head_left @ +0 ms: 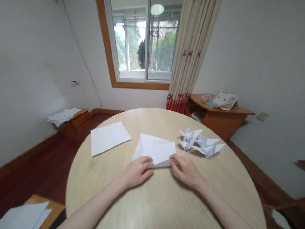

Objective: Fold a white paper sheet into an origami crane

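A white sheet of paper (157,148), with its near edge lifted or folded over, lies on the round wooden table (162,197) in front of me. My left hand (140,171) has its fingers curled on the sheet's near left part, the thumb below the edge. At the near right corner, my right hand (184,168) pinches the paper between thumb and fingers. Several folded paper cranes (202,144) stand close together to the right of the sheet. Another white sheet (109,138) lies flat to the left, apart from my hands.
More paper lies on a low cabinet (81,122) at the back left, and some sheets (26,216) lie at the lower left. A corner desk (221,110) holding a cloth bag (225,100) stands beyond the table, beside a curtain (190,57).
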Demonstrator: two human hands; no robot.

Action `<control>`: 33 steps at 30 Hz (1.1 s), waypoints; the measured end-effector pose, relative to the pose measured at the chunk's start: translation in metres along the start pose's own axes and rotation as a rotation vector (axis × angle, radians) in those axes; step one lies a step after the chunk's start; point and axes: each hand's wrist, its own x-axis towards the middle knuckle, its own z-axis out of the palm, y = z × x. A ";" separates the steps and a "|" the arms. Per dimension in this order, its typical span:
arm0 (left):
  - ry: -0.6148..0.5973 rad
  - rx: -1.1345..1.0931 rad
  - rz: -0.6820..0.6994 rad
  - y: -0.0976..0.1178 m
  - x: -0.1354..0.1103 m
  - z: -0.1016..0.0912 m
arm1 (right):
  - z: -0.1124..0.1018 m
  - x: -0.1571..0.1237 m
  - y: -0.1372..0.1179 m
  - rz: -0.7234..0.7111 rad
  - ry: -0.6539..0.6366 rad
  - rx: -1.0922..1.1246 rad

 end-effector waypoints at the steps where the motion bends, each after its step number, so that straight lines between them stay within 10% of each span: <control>1: 0.001 -0.015 0.000 0.000 0.000 0.000 | 0.000 0.000 0.000 0.003 0.027 -0.003; 33: -0.029 -0.238 0.072 0.009 0.002 -0.010 | 0.031 0.000 -0.006 -0.022 0.294 -0.139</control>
